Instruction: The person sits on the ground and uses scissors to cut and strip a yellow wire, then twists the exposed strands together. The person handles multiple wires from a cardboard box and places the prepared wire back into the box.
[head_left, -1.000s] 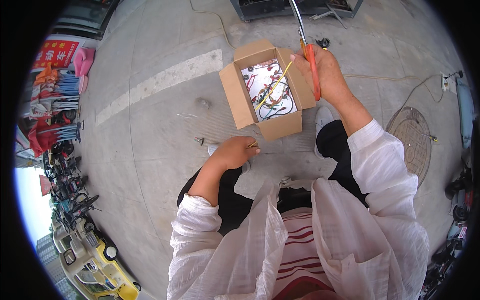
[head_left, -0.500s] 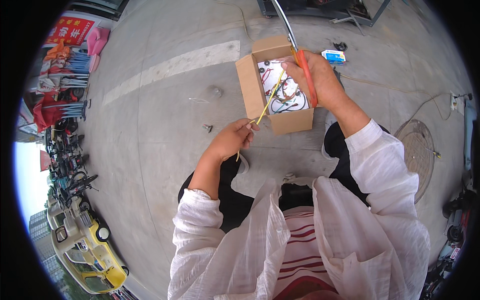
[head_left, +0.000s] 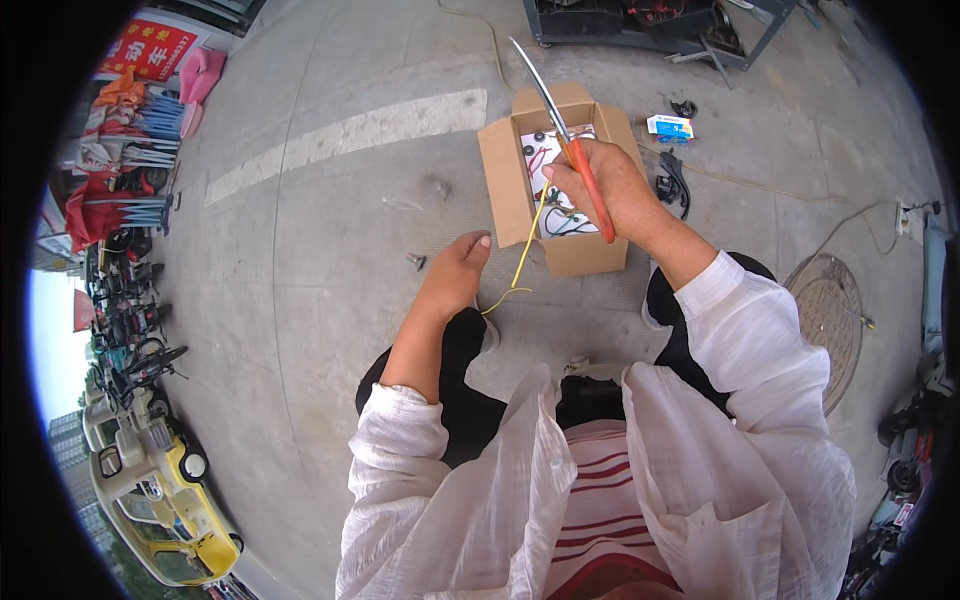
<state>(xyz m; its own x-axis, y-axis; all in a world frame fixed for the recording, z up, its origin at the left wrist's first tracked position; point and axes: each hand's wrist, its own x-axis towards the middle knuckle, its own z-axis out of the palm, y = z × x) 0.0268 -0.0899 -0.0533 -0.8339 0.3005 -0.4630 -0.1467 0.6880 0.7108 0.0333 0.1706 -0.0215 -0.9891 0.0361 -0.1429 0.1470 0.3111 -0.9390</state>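
Observation:
My right hand is closed on a pair of orange-handled scissors, their long silver blades pointing up and left. Between its thumb and finger it also pinches a yellow wire, which dangles with a curled lower end. Just left of that wire, my left hand has its fingers loosely stretched and touches nothing I can see. Below the scissors stands an open cardboard box with a white bottom. Coloured wires and small black round parts lie inside it; my right hand covers part of them.
Beyond the box's right side lie a blue-and-white carton and a black lever-like part. A dark metal cart stands at the far edge. A small metal piece lies left of my left hand; a manhole cover is at right.
My left hand has let go of the yellow wire, whose lower end now hangs loose. My right hand has come slightly nearer and left with the scissors.

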